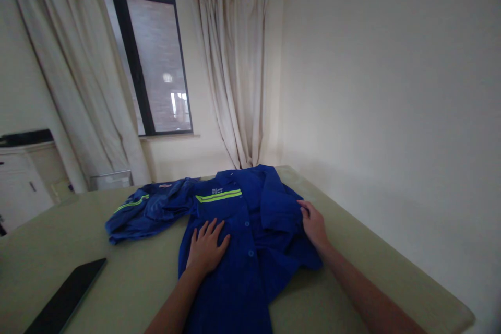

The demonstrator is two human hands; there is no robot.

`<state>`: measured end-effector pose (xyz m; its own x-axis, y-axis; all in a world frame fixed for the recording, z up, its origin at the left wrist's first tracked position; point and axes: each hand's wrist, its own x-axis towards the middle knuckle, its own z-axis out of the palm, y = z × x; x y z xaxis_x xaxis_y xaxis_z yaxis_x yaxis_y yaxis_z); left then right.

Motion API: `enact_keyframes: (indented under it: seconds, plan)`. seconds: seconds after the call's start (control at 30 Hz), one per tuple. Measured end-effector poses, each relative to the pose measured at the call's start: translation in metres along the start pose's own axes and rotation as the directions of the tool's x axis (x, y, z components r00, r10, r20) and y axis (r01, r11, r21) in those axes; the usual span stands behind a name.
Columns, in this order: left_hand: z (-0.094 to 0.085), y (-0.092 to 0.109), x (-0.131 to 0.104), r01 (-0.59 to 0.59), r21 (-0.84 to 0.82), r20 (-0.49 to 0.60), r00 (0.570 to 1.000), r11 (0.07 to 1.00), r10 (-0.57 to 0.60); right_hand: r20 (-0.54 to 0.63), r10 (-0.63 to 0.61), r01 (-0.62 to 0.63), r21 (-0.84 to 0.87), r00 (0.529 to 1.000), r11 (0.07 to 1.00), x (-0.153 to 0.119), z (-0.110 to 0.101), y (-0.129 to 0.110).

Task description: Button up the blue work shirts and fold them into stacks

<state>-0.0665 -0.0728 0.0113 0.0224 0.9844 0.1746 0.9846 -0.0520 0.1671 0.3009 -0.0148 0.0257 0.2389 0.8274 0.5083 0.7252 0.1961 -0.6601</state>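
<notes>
While the left hand splays atop the shirt, the right seemingly pinches it.

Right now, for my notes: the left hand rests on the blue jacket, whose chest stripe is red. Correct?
The colour is wrong: the head view shows the chest stripe as yellow-green. The left hand does rest on the blue jacket.

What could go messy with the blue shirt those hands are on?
Two things, maybe. The left hand lies flat on the front of the blue shirt, while the right hand is at its side edge, so a tug there might bunch the cloth into wrinkles. The other blue garment lies right up against the shirt, so it might get dragged along if the shirt is pulled.
</notes>
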Motion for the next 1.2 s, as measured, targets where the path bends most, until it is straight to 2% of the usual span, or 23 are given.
enact_keyframes:
  seconds: [0.2,0.3,0.37,0.4,0.47,0.57,0.67,0.73,0.83,0.93,1.03,1.1,1.13,1.17,1.2]
  plan:
    - [-0.002,0.003,0.0,0.011,-0.016,-0.007,1.0,1.0,-0.011,-0.097,0.165,-0.169,-0.034,0.982,0.985,0.048,-0.083,0.037]
    - [-0.001,0.003,0.001,0.012,-0.025,-0.018,1.0,1.0,-0.013,-0.131,0.211,-0.219,-0.054,0.969,0.974,0.061,-0.104,0.033]
    - [-0.001,0.003,0.001,0.013,-0.032,-0.025,1.0,0.999,-0.014,-0.108,0.175,-0.185,-0.096,0.979,0.978,0.062,-0.104,0.018]
    - [-0.001,0.003,0.001,0.012,-0.034,-0.028,1.0,0.999,-0.013,-0.078,0.114,-0.124,-0.14,0.99,0.982,0.059,-0.099,0.007]
    - [-0.001,0.002,0.001,0.007,-0.033,-0.032,0.999,0.999,-0.008,0.009,-0.079,0.078,-0.254,0.997,0.964,0.047,-0.085,-0.018]
    - [-0.001,0.002,0.0,-0.004,-0.027,-0.028,1.0,1.0,0.004,0.202,-0.334,0.386,-0.35,0.921,0.853,0.016,-0.056,-0.049]
    - [-0.001,0.002,-0.001,-0.005,-0.022,-0.029,1.0,1.0,0.005,0.443,-0.373,0.548,-0.378,0.815,0.746,-0.011,-0.028,-0.06]
    - [-0.001,0.002,-0.001,-0.005,-0.021,-0.031,1.0,1.0,0.004,0.535,-0.289,0.547,-0.42,0.794,0.725,-0.019,-0.014,-0.057]
    - [-0.002,0.003,-0.002,-0.003,-0.024,-0.031,1.0,1.0,0.003,0.553,-0.147,0.458,-0.48,0.82,0.748,-0.013,-0.006,-0.049]
    - [-0.002,0.003,-0.003,0.0,-0.023,-0.034,0.999,1.0,-0.001,0.494,-0.105,0.377,-0.491,0.863,0.785,0.011,-0.014,-0.048]
    - [-0.002,0.003,-0.002,0.004,-0.025,-0.032,0.999,1.0,-0.005,0.336,-0.091,0.262,-0.507,0.937,0.821,0.037,-0.037,-0.057]
    - [-0.001,0.003,-0.002,0.004,-0.033,-0.033,0.999,0.999,-0.005,0.174,-0.124,0.181,-0.366,0.977,0.913,0.044,-0.058,-0.068]
    - [-0.001,0.002,-0.002,0.003,-0.038,-0.034,0.999,0.999,-0.004,0.116,-0.144,0.165,-0.2,0.983,0.966,0.044,-0.069,-0.074]
    - [0.0,0.002,-0.002,0.002,-0.043,-0.036,0.999,0.999,-0.003,0.127,-0.166,0.168,0.0,0.978,0.986,0.04,-0.079,-0.079]
    - [0.0,0.002,-0.002,0.001,-0.047,-0.038,0.999,0.999,-0.002,0.219,-0.2,0.162,0.176,0.955,0.971,0.033,-0.088,-0.083]
